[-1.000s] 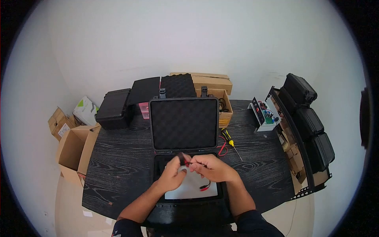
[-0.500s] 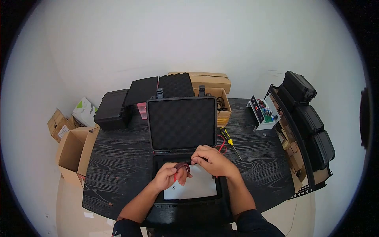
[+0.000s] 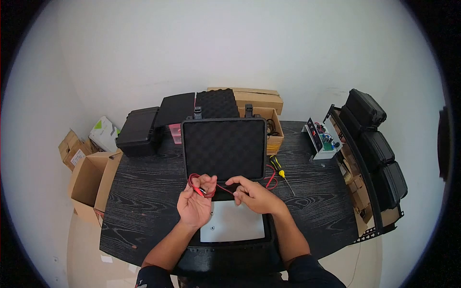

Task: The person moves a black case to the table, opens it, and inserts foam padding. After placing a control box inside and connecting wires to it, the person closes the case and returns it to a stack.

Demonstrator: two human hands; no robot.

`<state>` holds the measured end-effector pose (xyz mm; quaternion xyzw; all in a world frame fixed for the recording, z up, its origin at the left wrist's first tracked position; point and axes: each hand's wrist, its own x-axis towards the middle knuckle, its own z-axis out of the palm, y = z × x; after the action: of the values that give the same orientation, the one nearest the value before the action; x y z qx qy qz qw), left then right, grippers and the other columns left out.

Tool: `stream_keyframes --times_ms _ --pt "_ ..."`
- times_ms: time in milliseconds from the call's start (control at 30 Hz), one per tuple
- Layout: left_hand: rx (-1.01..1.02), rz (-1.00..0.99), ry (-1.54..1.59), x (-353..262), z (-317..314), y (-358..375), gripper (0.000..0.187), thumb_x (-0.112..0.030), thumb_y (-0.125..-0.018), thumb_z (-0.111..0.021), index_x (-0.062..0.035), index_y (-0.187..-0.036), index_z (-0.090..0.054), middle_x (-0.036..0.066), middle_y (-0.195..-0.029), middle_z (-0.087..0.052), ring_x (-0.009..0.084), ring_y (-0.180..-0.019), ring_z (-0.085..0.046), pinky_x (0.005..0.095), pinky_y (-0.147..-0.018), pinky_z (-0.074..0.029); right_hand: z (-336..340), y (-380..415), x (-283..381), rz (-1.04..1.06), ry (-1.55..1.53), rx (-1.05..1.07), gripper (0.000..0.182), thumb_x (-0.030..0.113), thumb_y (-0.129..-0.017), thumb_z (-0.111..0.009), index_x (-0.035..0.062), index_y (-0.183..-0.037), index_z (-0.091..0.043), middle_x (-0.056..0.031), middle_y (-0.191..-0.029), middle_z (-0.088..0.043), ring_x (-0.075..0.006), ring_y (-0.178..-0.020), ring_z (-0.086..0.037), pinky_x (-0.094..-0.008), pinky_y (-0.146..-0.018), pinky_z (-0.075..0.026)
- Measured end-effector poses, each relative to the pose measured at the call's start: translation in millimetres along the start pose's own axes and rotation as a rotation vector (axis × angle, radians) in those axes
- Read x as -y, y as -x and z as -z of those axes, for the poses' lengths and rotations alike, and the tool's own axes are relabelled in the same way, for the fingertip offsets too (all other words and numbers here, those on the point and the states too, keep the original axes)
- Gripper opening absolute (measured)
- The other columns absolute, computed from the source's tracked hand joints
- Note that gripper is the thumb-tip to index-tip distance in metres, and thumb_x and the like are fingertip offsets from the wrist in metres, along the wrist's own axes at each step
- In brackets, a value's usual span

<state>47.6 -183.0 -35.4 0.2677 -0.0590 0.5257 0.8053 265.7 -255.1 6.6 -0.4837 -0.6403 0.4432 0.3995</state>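
Observation:
My left hand point(image 3: 196, 204), palm up with curled fingers, holds a looped red cable point(image 3: 191, 178) that has a red clip-like end point(image 3: 198, 190) over the palm. A strand of the cable stretches across to my right hand point(image 3: 257, 196), whose thumb and a bent finger meet around it while the index finger sticks out. Both hands are above an open black hard case point(image 3: 271, 237). Inside the case lies a light grey panel point(image 3: 235, 223) with small round fittings near its left edge. Dark egg-crate foam point(image 3: 223, 149) lines the raised lid.
A yellow-black screwdriver point(image 3: 277, 165) and a red lead point(image 3: 270, 182) lie right of the case. Further right stands an opened device with circuit boards point(image 3: 326, 141), near a rack point(image 3: 367, 177) of black cases. Cardboard boxes point(image 3: 98, 185) and a closed black case point(image 3: 138, 132) are left.
My left hand has turned palm up and moved slightly left and away, showing the cable's red end. My right hand has opened its fingers somewhat, and a cable strand now spans both hands.

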Motion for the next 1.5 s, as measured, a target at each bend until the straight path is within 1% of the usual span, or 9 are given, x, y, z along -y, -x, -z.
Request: stream_keyframes --times_ms 200,433,467,567,667,800,967,1267,1500 --pt "-0.091 0.038 -0.16 1 -8 -2 0.033 0.004 -0.097 -0.046 -0.0054 -0.128 -0.053 0.02 -0.159 -0.045 0.0351 -0.159 -0.033 0.0455 -0.133 -0.024 -6 1 10 0.198 0.07 0.263 0.03 -0.003 -0.101 -0.055 0.0028 -0.127 -0.069 -0.0085 -0.105 -0.078 -0.017 -0.092 -0.074 -0.0335 -0.088 -0.058" --pt "0.108 0.177 -0.521 14 2 1 0.063 0.014 -0.08 -0.048 -0.011 -0.138 -0.047 0.017 -0.168 -0.032 0.0313 -0.164 -0.02 0.0461 -0.135 -0.011 -19 3 22 0.226 0.176 0.027 0.024 0.0 -0.094 -0.074 0.004 -0.118 -0.072 -0.0061 -0.091 -0.079 -0.0127 -0.083 -0.076 -0.0271 -0.067 -0.053" --pt "0.133 0.219 -0.56 12 4 1 0.078 0.023 -0.071 -0.035 -0.0126 -0.14 -0.046 0.016 -0.169 -0.029 0.0305 -0.165 -0.019 0.0427 -0.132 -0.013 -22 4 23 0.254 0.168 -0.034 0.024 0.0 -0.092 -0.076 0.0041 -0.115 -0.072 -0.0058 -0.089 -0.079 -0.0119 -0.08 -0.075 -0.0257 -0.064 -0.051" --pt "0.158 0.208 -0.59 16 5 3 0.078 0.022 -0.071 -0.037 -0.0113 -0.141 -0.046 0.017 -0.17 -0.028 0.0315 -0.164 -0.02 0.0447 -0.131 -0.015 -28 6 25 0.32 0.218 -0.198 0.023 0.0 -0.088 -0.081 0.004 -0.109 -0.073 -0.0053 -0.082 -0.075 -0.0107 -0.073 -0.071 -0.0234 -0.059 -0.049" --pt "0.23 0.173 -0.647 11 6 3 0.067 0.016 -0.082 -0.043 -0.009 -0.144 -0.044 0.017 -0.168 -0.03 0.0314 -0.162 -0.023 0.0464 -0.13 -0.019 -34 4 25 0.38 0.34 -0.312 0.022 0.0 -0.085 -0.083 0.0039 -0.104 -0.073 -0.0048 -0.08 -0.071 -0.0108 -0.07 -0.068 -0.0242 -0.059 -0.05" --pt "0.24 0.225 -0.654 10 8 7 0.04 -0.013 -0.109 -0.046 -0.0063 -0.148 -0.042 0.017 -0.165 -0.034 0.029 -0.155 -0.034 0.0454 -0.128 -0.025 -39 0 24 0.491 0.422 -0.416 0.022 -0.001 -0.083 -0.084 0.0039 -0.102 -0.074 -0.0061 -0.091 -0.069 -0.012 -0.074 -0.068 -0.0275 -0.062 -0.055" --pt "0.174 0.28 -0.605 15 7 8 0.058 -0.051 -0.115 -0.039 -0.0053 -0.152 -0.04 0.015 -0.163 -0.036 0.0248 -0.146 -0.043 0.0419 -0.124 -0.032 -40 -2 23 0.543 0.439 -0.398 0.025 0.0 -0.083 -0.085 0.0033 -0.105 -0.073 -0.0074 -0.104 -0.07 -0.0144 -0.082 -0.071 -0.0277 -0.065 -0.058" --pt "0.21 0.238 -0.63 15 -3 8 0.069 -0.059 -0.111 -0.041 -0.002 -0.149 -0.042 0.014 -0.165 -0.035 0.0213 -0.138 -0.05 0.0412 -0.119 -0.039 -50 -2 22 0.404 0.401 -0.449 0.029 0.004 -0.083 -0.087 0.0035 -0.106 -0.069 -0.0094 -0.092 -0.073 -0.0177 -0.079 -0.073 -0.0287 -0.068 -0.06" --pt "0.306 0.253 -0.788 6 -6 9 0.061 -0.033 -0.114 -0.051 -0.0015 -0.165 -0.034 0.015 -0.177 -0.023 0.0239 -0.153 -0.038 0.0426 -0.124 -0.034 -46 0 18 0.407 0.461 -0.452 0.027 0.002 -0.083 -0.086 0.0032 -0.101 -0.067 -0.0088 -0.085 -0.071 -0.0142 -0.067 -0.067 -0.026 -0.064 -0.055"
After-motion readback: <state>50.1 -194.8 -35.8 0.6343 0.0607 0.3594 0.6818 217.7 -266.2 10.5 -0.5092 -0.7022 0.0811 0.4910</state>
